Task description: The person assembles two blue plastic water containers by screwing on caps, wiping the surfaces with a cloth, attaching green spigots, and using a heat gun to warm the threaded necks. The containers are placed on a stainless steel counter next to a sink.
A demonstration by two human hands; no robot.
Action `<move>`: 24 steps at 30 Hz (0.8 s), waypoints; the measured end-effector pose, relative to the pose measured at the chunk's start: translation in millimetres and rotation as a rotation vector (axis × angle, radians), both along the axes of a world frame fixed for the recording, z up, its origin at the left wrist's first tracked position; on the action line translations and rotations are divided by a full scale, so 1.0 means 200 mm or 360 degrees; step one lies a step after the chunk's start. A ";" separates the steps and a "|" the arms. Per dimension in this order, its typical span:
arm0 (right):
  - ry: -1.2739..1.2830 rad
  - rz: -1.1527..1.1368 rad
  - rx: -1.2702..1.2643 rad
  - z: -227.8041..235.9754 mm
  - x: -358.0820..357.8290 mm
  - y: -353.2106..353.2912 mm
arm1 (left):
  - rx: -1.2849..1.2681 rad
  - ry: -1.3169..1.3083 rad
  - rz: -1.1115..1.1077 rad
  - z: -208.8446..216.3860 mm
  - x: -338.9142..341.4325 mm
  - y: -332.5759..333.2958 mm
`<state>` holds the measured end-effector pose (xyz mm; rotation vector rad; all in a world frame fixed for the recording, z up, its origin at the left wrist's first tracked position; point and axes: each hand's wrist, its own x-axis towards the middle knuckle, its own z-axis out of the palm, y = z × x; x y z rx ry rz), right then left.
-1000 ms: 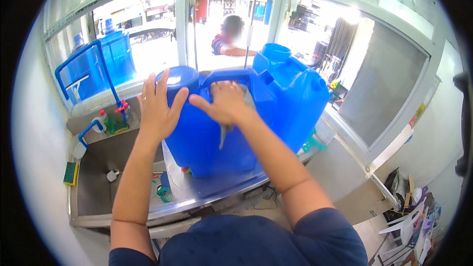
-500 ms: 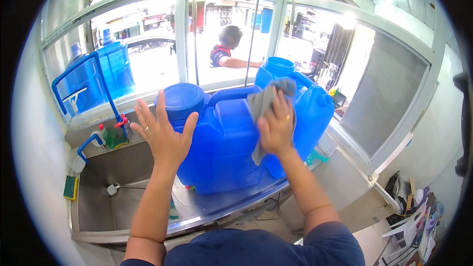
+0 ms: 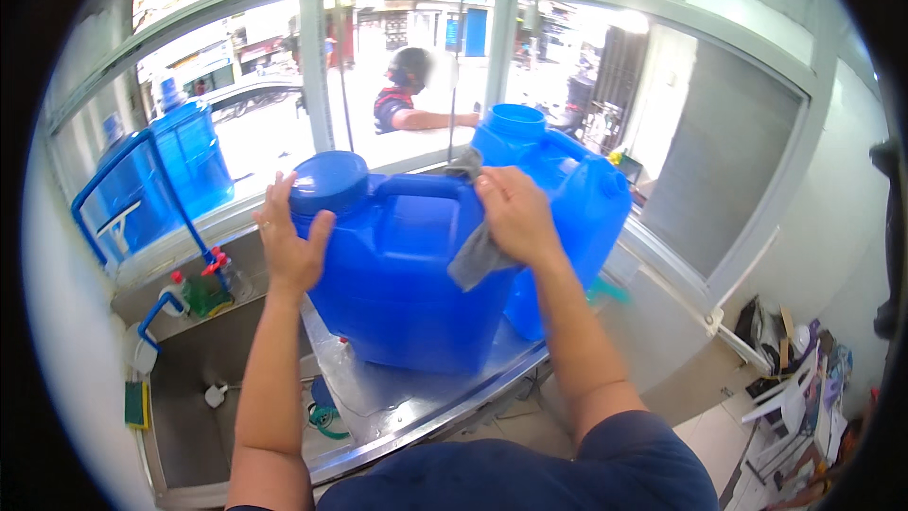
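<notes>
A large blue water jug (image 3: 402, 274) with a round blue screw cap (image 3: 329, 175) stands on the metal counter in front of me. My left hand (image 3: 295, 244) lies against its left shoulder just below the cap, fingers stretched and thumb apart. In my right hand (image 3: 518, 213) is a grey cloth (image 3: 480, 257), pressed to the jug's right upper side by the end of the handle. The cloth hangs down over that side. Just behind and to the right is a second blue jug (image 3: 567, 199), its wide mouth uncapped.
A steel sink (image 3: 194, 345) lies to the left, with a sponge (image 3: 137, 405) on its rim and bottles (image 3: 199, 293) behind. Blue containers (image 3: 189, 156) stand at the left window. Outside, a person (image 3: 402, 99) reaches toward the opening. A white chair (image 3: 785, 407) is at lower right.
My left hand has come down from a raised, spread pose onto the jug's side. The right hand has slid the cloth toward the handle's end. The jug has turned slightly.
</notes>
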<state>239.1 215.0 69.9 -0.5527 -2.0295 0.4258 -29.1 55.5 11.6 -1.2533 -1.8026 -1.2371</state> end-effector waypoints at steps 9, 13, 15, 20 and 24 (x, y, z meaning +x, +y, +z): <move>0.0367 0.0188 0.0521 -0.18 -0.08 -0.52 | -0.0427 -0.0414 -0.0726 0.11 -0.46 0.21; 0.0476 0.0174 0.0625 -0.35 -0.08 -0.47 | -0.0496 -0.0233 -0.0392 0.19 -0.35 0.11; 0.0433 0.0139 0.0625 -0.48 -0.04 -0.37 | -0.0472 -0.0176 -0.0052 0.18 -0.18 0.01; 0.0435 0.0422 0.0281 -0.95 -0.01 -0.25 | -0.0453 -0.0225 -0.0510 0.16 0.33 -0.24; 0.0324 0.0466 -0.0056 -1.12 0.03 -0.22 | -0.0653 -0.0135 -0.0344 0.19 0.56 -0.26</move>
